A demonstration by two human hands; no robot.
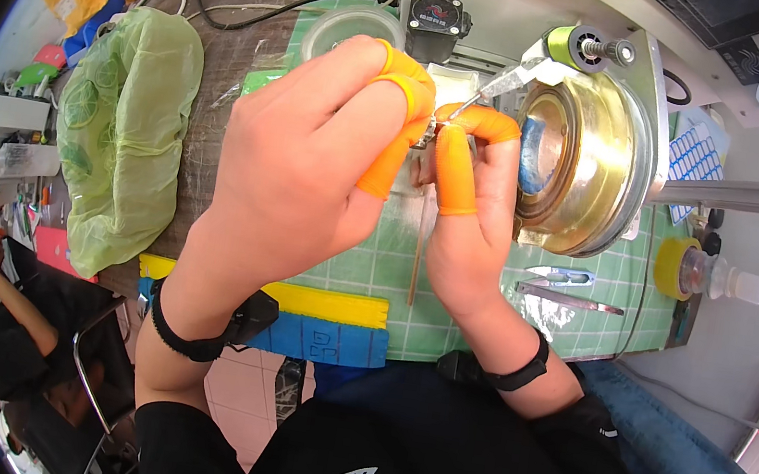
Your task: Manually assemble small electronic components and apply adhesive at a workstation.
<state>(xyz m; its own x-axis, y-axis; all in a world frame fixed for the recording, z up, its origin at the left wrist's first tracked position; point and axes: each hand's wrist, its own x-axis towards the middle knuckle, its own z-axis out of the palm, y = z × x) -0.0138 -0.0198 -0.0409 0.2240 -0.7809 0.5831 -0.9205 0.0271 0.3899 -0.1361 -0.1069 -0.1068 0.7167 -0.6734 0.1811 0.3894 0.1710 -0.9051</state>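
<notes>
Both hands meet above a green gridded mat [345, 276], with orange finger cots on several fingertips. My left hand [299, 153] is closed, its thumb and fingers pinched together at the tips. My right hand [474, 221] is pinched as well, thumb against forefinger. Between the two sets of fingertips a small silvery piece [430, 135] shows; the fingers hide most of it, so its kind cannot be made out. Just above the right fingertips is the thin tip of a metal arm [516, 77] beside a yellow-green thread spool [571, 47]. Below the hands lies a thin wooden stick [416, 262].
A large brass-coloured wheel [594, 160] stands right of my right hand, with tweezers [574, 300] on the mat below. Behind my hands are a round clear dish [356, 25] and a black motor-like box [436, 24]. A green plastic-covered bundle [127, 134] lies left. Another person [17, 332] sits far left.
</notes>
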